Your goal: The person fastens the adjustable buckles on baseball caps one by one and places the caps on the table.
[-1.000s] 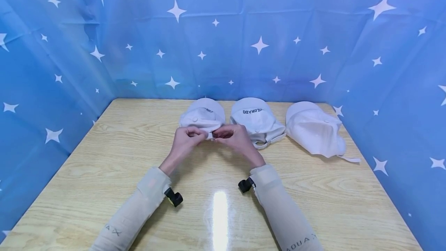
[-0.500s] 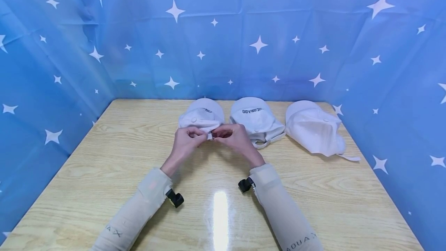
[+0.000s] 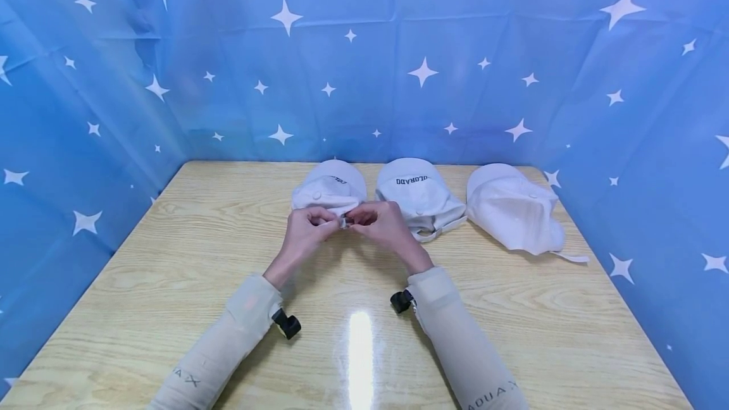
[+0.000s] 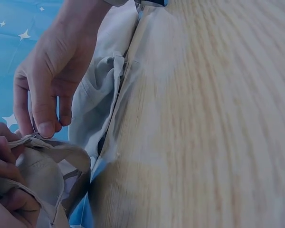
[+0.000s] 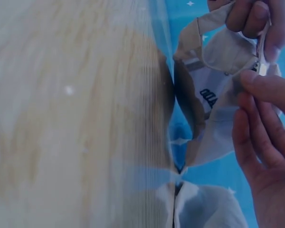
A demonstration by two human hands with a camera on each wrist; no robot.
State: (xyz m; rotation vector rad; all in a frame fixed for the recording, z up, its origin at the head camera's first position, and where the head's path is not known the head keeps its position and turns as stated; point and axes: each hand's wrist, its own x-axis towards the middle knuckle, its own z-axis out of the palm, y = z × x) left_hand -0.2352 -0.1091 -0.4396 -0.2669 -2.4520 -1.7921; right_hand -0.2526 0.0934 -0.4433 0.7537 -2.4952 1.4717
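Note:
Both hands meet at the back of a white baseball cap (image 3: 327, 192), the leftmost of three caps. My left hand (image 3: 304, 233) grips the cap's back strap, with the thumb and fingers curled over it. From the other side, my right hand (image 3: 384, 226) pinches the strap by its small metal buckle (image 5: 262, 69) between thumb and fingertips. The right wrist view shows the cap's opening facing the camera, with dark lettering on a label inside. In the left wrist view the cap's rear band (image 4: 61, 149) arches below the right fingertips.
A second white cap (image 3: 418, 192) with COLORADO lettering lies just right of the hands. Farther right is a third white cap (image 3: 512, 214), its strap trailing loose. All are near the back edge of the wooden table (image 3: 171, 309), before a blue starry curtain (image 3: 353, 100).
Both hands stay almost in place at the strap. The pale bit of strap and buckle between the fingertips has turned and shows less than half a second ago.

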